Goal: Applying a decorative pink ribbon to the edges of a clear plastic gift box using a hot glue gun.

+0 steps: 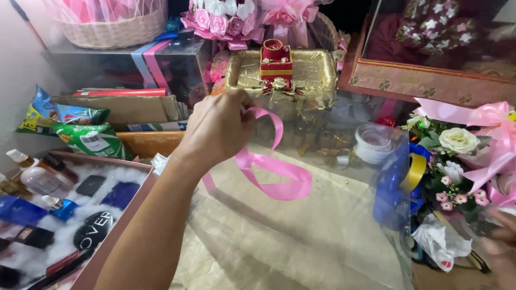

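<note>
Above cellophane, left hand (217,129) pinching ribbon (274,172)

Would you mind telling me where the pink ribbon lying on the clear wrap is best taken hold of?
Probably at the free loop of the pink ribbon, pinched across its flat width from the right. The left hand already pinches the upper end, and the loop curls up off the clear wrap, leaving room for fingers beneath.
</note>
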